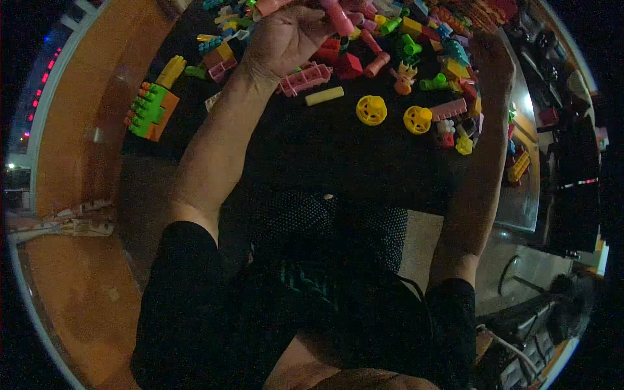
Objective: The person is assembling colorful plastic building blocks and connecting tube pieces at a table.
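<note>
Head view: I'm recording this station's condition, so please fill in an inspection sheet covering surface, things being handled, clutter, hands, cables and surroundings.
Surface: dark tabletop, toy pieces heaped on its far part.
Things handled: pink tube at the left hand; grip unclear.
Clutter: two yellow wheels, small figure, green-and-orange block stack at left.
Hands: left hand at the heap; right forearm extends to the upper right, its hand too dark to make out.
Cables: pale cord-like strip at lower right, kind unclear.
Surroundings: dim; orange-brown panel and red lights at left.
</note>
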### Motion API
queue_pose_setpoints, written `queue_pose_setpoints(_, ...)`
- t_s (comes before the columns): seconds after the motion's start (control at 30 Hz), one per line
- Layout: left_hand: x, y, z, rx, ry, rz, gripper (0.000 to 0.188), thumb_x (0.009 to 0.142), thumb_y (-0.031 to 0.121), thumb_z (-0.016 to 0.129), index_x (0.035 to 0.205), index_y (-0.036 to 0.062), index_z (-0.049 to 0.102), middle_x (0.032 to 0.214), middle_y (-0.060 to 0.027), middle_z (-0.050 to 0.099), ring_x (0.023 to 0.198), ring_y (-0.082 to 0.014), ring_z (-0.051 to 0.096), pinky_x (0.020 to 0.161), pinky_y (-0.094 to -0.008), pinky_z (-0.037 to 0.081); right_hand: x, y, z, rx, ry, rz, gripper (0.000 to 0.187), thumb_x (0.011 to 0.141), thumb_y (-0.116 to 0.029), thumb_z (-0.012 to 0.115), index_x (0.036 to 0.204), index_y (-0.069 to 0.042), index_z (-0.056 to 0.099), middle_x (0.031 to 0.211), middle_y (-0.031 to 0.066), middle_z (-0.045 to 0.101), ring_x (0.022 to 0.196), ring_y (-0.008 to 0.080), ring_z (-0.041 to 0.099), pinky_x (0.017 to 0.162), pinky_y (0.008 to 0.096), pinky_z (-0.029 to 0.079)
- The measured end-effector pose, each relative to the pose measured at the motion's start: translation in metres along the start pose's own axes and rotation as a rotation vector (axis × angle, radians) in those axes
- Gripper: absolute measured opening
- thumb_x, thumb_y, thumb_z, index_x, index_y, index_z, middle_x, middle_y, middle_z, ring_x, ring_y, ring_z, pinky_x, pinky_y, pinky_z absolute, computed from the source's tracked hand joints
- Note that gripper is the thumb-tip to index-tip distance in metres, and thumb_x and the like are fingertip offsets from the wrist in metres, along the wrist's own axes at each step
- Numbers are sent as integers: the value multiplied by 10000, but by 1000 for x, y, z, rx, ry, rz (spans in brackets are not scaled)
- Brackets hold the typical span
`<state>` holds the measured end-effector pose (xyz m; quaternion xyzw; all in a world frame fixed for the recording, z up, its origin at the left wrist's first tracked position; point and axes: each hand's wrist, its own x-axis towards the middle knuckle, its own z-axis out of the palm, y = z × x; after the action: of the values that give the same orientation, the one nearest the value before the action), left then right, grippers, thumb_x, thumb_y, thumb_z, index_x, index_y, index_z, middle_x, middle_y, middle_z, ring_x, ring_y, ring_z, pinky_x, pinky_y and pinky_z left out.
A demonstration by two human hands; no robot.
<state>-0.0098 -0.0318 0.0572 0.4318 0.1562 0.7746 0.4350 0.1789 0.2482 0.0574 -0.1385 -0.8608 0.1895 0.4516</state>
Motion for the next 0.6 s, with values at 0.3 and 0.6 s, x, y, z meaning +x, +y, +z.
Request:
queue_pose_setpoints(0.3,5,-5,21,73,45,32,467,925,238,454,1298,-19,339,1181,-161,508,987,-238,574,820,-378,525,-19,32,-2,129,-516,21,250,791,-185,617,1024,-94,611,1012,76,619,927,201,595,805,320,459)
queue_pose_setpoints(0.6,-4,-10,-5,-52,24,-120,444,839,288,602,1186,34,491,1152,-157,531,1048,-260,539,927,-440,416,-31,16,23,-667,-622,-516,314,686,-34,644,996,-73,613,1047,78,595,988,218,561,844,337,462)
